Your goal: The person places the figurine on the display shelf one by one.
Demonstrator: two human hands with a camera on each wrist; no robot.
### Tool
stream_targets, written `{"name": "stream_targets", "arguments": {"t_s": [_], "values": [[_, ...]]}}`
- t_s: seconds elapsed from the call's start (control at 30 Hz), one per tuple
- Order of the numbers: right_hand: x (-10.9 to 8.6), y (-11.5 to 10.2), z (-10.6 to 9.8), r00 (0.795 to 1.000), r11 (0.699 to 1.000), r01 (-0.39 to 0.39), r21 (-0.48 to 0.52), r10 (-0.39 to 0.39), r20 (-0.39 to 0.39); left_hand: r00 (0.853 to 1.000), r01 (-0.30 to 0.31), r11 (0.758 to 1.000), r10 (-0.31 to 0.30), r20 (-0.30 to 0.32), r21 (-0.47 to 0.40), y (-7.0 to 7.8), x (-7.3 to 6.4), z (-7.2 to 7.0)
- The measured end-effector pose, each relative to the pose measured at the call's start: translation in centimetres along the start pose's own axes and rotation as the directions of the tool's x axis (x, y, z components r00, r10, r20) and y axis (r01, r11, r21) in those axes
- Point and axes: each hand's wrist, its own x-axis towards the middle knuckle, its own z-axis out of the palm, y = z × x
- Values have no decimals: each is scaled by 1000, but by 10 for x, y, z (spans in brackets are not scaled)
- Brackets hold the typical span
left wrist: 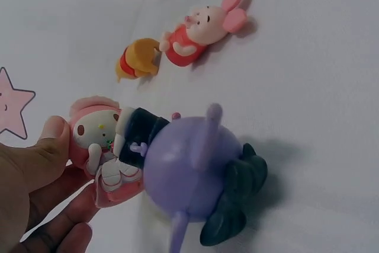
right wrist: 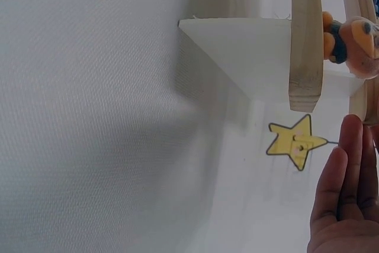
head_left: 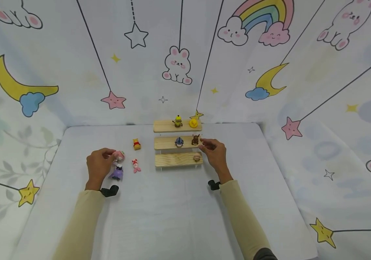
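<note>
My left hand (head_left: 100, 164) grips a small pink-hooded white toy figurine (left wrist: 98, 137) between thumb and fingers. Right beside it stands a purple round-bodied figurine (left wrist: 189, 167) with dark feet, overlapping it in the left wrist view. At the right end of the middle wooden shelf (head_left: 166, 143), my right hand (head_left: 216, 153) has its fingertips close to a brown figurine (head_left: 195, 139). Its fingers look fairly straight in the right wrist view, at the shelf's end. A blue figurine (head_left: 179, 142) sits left of the brown one.
A yellow bear figurine in red (head_left: 136, 144) and a pink piglet figurine (head_left: 135, 165) lie between my left hand and the shelves. The top shelf (head_left: 162, 126) bears a green-and-yellow figurine (head_left: 178, 121) and a yellow duck (head_left: 193, 123). A light-brown figurine (head_left: 196, 156) sits on the bottom shelf (head_left: 172, 160).
</note>
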Motion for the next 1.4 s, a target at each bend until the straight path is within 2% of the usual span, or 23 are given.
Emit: {"name": "stream_targets", "arguments": {"t_s": [0.23, 0.43, 0.53, 0.63, 0.83, 1.03, 1.1, 1.3, 1.4], "values": [[0, 0, 1, 1000, 1000, 13, -7, -13, -5, 997, -14, 996, 7, -79, -86, 19, 1, -4], [1, -1, 3, 1000, 1000, -19, -20, 19, 8, 992, -44, 986, 24, -125, -162, 34, 5, -5], [2, -1, 4, 999, 999, -29, -25, 30, 14, 992, -37, 977, 11, -123, -211, 44, 8, -5], [2, -1, 3, 1000, 999, -26, -25, 26, 12, 995, -2, 963, -24, -93, -271, 56, 10, -4], [1, 2, 2, 1000, 1000, -6, -19, 6, 3, 996, 59, 908, -78, -29, -415, 81, 16, -3], [0, 4, 0, 1000, 1000, 12, 14, -13, 16, 995, 88, 829, -93, 18, -552, 103, 22, 3], [0, 4, -1, 1000, 1000, 11, 14, -11, 16, 995, 91, 815, -90, 30, -572, 108, 24, 6], [0, 2, -1, 1000, 1000, 3, 1, -3, 15, 994, 109, 794, -87, 65, -599, 120, 32, 17], [0, 1, -1, 1000, 1000, -3, -4, 3, 19, 994, 112, 765, -82, 77, -634, 126, 35, 21]]}}
